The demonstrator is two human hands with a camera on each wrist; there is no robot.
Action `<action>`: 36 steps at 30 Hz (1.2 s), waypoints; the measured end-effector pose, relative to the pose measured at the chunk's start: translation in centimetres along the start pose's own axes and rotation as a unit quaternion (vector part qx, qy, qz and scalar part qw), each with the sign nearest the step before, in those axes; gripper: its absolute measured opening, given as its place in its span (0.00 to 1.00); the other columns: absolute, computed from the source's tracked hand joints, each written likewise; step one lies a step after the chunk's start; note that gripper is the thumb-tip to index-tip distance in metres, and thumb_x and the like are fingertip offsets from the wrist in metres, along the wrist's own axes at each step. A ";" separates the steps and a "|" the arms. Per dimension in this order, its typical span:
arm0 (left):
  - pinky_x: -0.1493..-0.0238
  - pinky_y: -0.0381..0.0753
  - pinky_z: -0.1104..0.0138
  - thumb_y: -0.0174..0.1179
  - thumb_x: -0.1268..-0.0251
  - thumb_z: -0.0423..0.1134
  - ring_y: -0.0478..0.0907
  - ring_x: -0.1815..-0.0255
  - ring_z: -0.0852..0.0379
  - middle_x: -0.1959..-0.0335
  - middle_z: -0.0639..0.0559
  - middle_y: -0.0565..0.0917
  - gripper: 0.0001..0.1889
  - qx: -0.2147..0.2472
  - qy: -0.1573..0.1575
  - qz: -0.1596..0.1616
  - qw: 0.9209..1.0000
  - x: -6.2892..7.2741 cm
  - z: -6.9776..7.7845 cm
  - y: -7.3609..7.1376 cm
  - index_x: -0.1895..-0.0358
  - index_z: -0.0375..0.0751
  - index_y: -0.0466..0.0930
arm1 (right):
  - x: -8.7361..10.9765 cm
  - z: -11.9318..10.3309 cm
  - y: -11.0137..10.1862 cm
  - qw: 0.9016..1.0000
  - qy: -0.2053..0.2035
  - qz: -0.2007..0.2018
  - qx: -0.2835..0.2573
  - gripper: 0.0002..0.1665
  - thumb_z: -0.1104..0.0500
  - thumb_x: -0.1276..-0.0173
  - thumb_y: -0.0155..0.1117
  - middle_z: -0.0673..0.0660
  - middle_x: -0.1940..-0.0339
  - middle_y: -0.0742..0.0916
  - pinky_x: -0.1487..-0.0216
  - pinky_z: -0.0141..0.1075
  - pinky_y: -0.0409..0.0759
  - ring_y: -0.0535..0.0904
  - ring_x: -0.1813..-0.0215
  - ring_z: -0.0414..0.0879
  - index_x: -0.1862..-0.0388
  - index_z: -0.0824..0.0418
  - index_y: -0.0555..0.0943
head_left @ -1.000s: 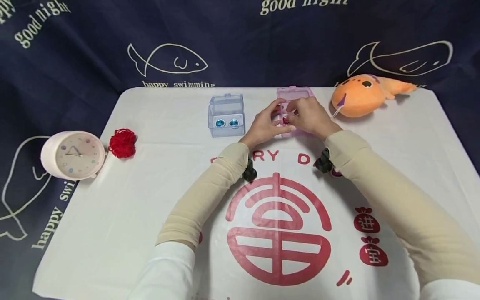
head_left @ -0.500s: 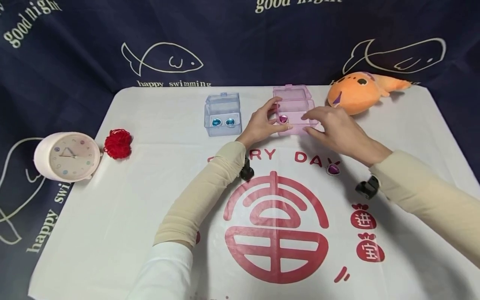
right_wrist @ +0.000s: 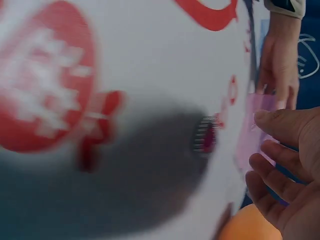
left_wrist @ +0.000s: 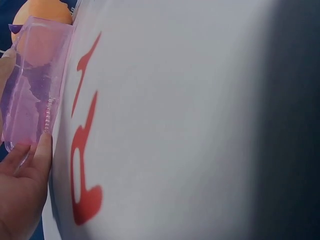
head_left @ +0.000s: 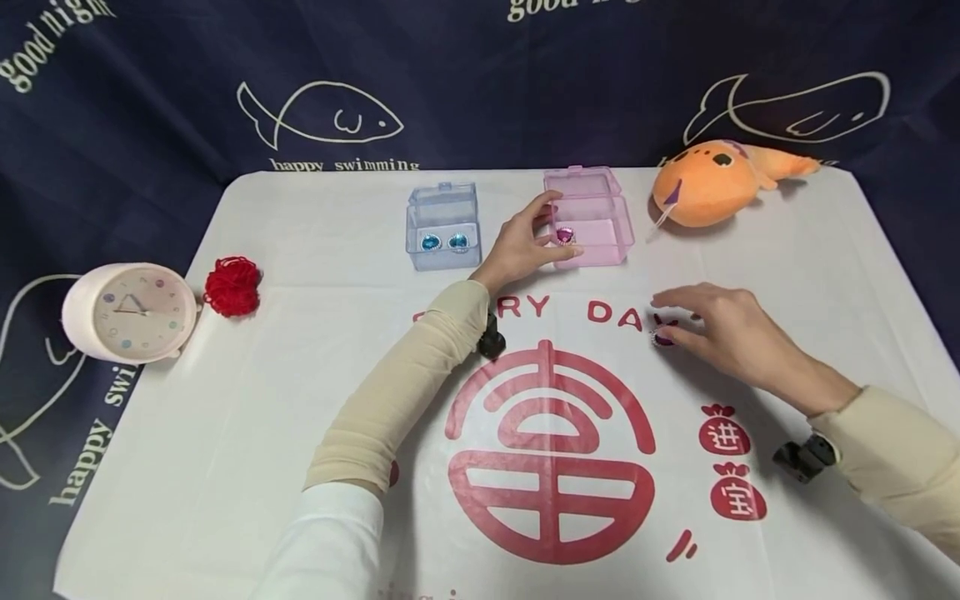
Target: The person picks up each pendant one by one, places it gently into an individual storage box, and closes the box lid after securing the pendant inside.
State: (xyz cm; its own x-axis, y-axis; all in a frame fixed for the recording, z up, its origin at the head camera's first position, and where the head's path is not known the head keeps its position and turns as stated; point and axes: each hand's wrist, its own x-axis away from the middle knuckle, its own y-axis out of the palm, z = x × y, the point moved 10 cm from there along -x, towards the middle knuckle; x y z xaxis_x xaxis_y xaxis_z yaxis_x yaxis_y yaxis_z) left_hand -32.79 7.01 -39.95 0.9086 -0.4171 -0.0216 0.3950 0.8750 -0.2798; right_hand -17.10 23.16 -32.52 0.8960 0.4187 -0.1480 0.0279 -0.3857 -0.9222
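Observation:
My left hand [head_left: 517, 247] grips the left end of a pink see-through plastic box [head_left: 609, 237], thumb at the front and fingers behind. The box's lid stands raised at the back, and a magenta gem [head_left: 565, 235] with a silvery beaded rim lies inside on the left. In the left wrist view, fingers hold one end of the same box [left_wrist: 37, 95]. My right hand [head_left: 731, 333] hovers over a purple gem [head_left: 662, 337] on the cloth, partly covering it. Seen from the right wrist, that gem [right_wrist: 206, 137] lies apart from the spread, loosely bent fingers.
Left of the pink box is a blue see-through box [head_left: 444, 261], lid up, holding two blue gems [head_left: 458, 242]. An orange plush toy [head_left: 708, 187] lies at the back right. A white clock [head_left: 138, 312] and a red yarn bundle [head_left: 232, 287] are at the left.
My right hand has left the pink box and come right and nearer, to the purple gem on the cloth. My left hand stays on the box.

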 end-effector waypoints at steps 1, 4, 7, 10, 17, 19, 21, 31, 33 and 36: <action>0.39 0.77 0.74 0.76 0.53 0.37 0.68 0.32 0.55 0.33 0.43 0.69 0.45 0.002 -0.001 0.000 1.000 0.0 0.0 0.0 0.29 0.47 0.61 | 0.5 0.3 0.3 1.000 0.003 0.002 -0.002 0.25 0.66 0.50 0.77 0.64 0.55 0.88 0.54 0.56 0.83 0.84 0.53 0.59 0.51 0.66 0.83; 0.40 0.77 0.75 0.76 0.53 0.37 0.68 0.32 0.55 0.33 0.43 0.69 0.45 0.005 -0.001 0.001 1.000 0.0 0.0 0.1 0.29 0.47 0.61 | 1.7 1.3 1.3 1.000 0.015 -0.001 -0.007 0.27 0.65 0.51 0.78 0.65 0.54 0.87 0.51 0.58 0.82 0.83 0.51 0.60 0.50 0.65 0.83; 0.40 0.77 0.76 0.77 0.54 0.37 0.68 0.33 0.55 0.34 0.43 0.69 0.46 0.007 -0.001 0.002 1.000 0.0 0.0 0.0 0.29 0.47 0.61 | 2.4 2.1 2.2 0.999 0.034 -0.014 -0.008 0.29 0.64 0.51 0.79 0.65 0.50 0.86 0.48 0.58 0.80 0.82 0.48 0.60 0.48 0.64 0.82; 0.40 0.77 0.76 0.77 0.54 0.37 0.68 0.33 0.55 0.33 0.44 0.69 0.46 0.006 -0.003 0.003 1.000 0.0 0.0 0.0 0.29 0.48 0.61 | 2.6 2.3 2.8 0.999 0.031 -0.025 -0.007 0.29 0.64 0.50 0.78 0.66 0.49 0.85 0.47 0.59 0.79 0.81 0.46 0.61 0.47 0.64 0.82; 0.39 0.77 0.75 0.76 0.53 0.36 0.67 0.32 0.54 0.33 0.43 0.69 0.46 0.008 -0.003 0.001 1.000 0.0 0.0 0.1 0.29 0.47 0.61 | 2.4 1.9 3.0 1.000 -0.008 -0.013 0.004 0.25 0.67 0.51 0.77 0.65 0.54 0.87 0.50 0.57 0.80 0.81 0.51 0.59 0.51 0.66 0.84; 0.39 0.77 0.74 0.76 0.53 0.36 0.67 0.32 0.54 0.33 0.43 0.69 0.46 0.008 -0.003 0.001 1.000 0.0 0.0 0.1 0.29 0.47 0.61 | 2.5 2.0 3.0 1.000 -0.008 -0.012 0.006 0.24 0.68 0.51 0.77 0.64 0.54 0.87 0.50 0.57 0.81 0.81 0.51 0.59 0.52 0.66 0.84; 0.38 0.77 0.73 0.76 0.53 0.37 0.68 0.32 0.54 0.33 0.43 0.69 0.45 0.007 -0.004 0.002 1.000 0.1 0.0 0.1 0.29 0.47 0.61 | 2.5 2.1 3.1 1.000 -0.005 -0.014 0.008 0.23 0.68 0.51 0.77 0.64 0.54 0.87 0.50 0.57 0.80 0.81 0.50 0.59 0.52 0.65 0.84; 0.38 0.77 0.73 0.76 0.54 0.36 0.68 0.32 0.55 0.34 0.43 0.69 0.46 0.007 -0.005 0.004 1.000 0.1 0.1 0.1 0.29 0.47 0.61 | 2.6 2.1 3.2 1.000 -0.001 -0.012 0.012 0.23 0.68 0.51 0.77 0.64 0.54 0.87 0.49 0.58 0.80 0.81 0.50 0.59 0.53 0.65 0.84; 0.39 0.77 0.74 0.77 0.54 0.36 0.68 0.33 0.55 0.34 0.44 0.69 0.46 0.007 -0.006 0.004 1.000 0.1 0.1 0.0 0.29 0.48 0.61 | 2.5 2.1 3.2 1.000 0.000 -0.012 0.012 0.23 0.68 0.51 0.77 0.64 0.55 0.87 0.50 0.58 0.81 0.81 0.50 0.59 0.53 0.65 0.84; 0.39 0.77 0.74 0.77 0.54 0.37 0.68 0.33 0.55 0.34 0.44 0.69 0.46 0.005 -0.006 0.002 1.000 0.1 0.0 0.1 0.29 0.48 0.61 | 2.6 2.1 3.1 1.000 0.004 -0.008 0.008 0.23 0.67 0.51 0.77 0.65 0.55 0.87 0.50 0.58 0.81 0.81 0.51 0.59 0.53 0.66 0.84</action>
State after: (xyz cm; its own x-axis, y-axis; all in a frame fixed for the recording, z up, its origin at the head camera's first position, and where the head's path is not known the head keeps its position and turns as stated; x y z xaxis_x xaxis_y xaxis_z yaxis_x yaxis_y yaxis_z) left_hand -32.67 7.07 -39.96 0.9119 -0.4102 -0.0115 0.3921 0.8792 -0.2707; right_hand -15.63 24.74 -36.54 0.8989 0.4185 -0.1296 0.0359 -0.3651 -0.9303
